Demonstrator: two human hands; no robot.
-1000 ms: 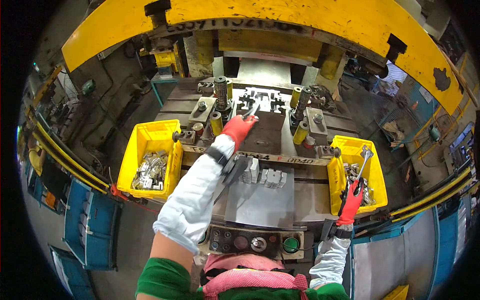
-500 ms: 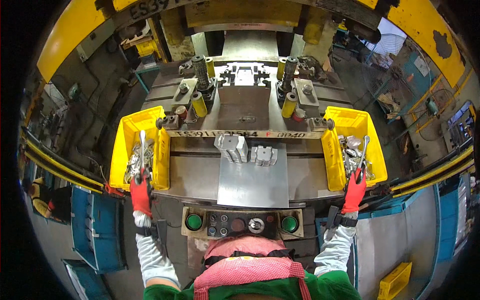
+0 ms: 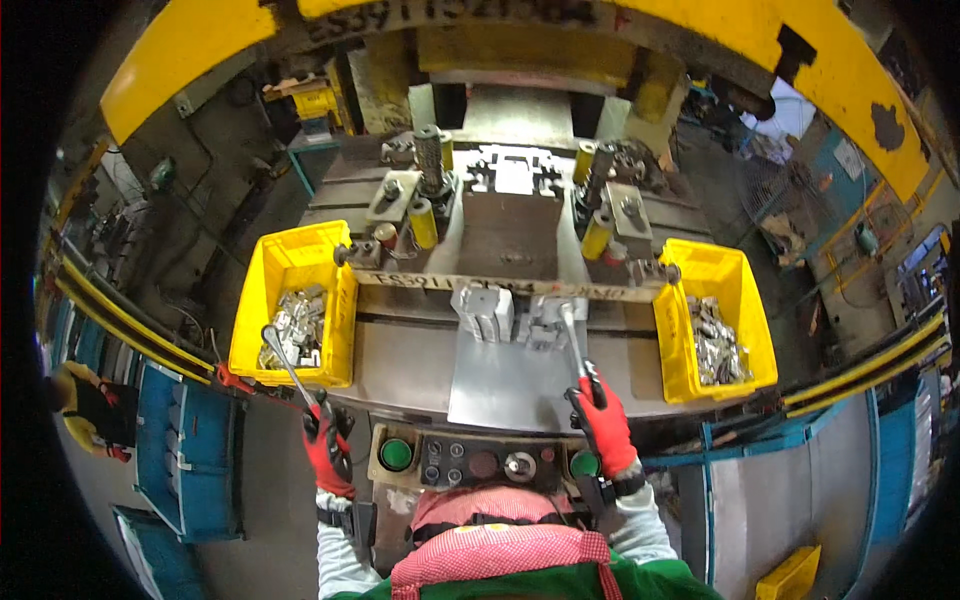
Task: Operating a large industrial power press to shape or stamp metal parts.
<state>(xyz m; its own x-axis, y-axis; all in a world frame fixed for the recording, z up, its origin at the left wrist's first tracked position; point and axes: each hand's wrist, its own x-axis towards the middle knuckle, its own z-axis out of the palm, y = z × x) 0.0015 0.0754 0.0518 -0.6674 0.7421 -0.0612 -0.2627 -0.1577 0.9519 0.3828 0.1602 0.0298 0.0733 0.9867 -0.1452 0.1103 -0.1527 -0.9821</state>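
My left hand (image 3: 328, 445), in a red and black glove, closes on the handle of a metal rod tool (image 3: 290, 370) with a rounded head. That head lies over the near rim of the left yellow bin (image 3: 345, 330); nothing visibly hangs from it. Gloved alike, my right hand (image 3: 605, 420) grips a second rod tool (image 3: 575, 345). The tip of this one overlaps the right stack of grey metal pieces (image 3: 541, 325); I cannot tell whether they touch. Beside it stands a taller metal stack (image 3: 484, 312). Both stacks rest on a flat metal plate (image 3: 505, 390).
A press die (image 3: 515, 235) with upright posts lies beyond the stacks. The right yellow bin (image 3: 760, 330) holds loose metal parts, as the left one does. A control panel (image 3: 485, 462) with green buttons sits before my body. Far left, another person (image 3: 95, 410) is visible.
Both hands have left the bins with their tools. My right hand swung left to the smaller stack; my left hand drew back and inward. The whole view has shifted slightly.
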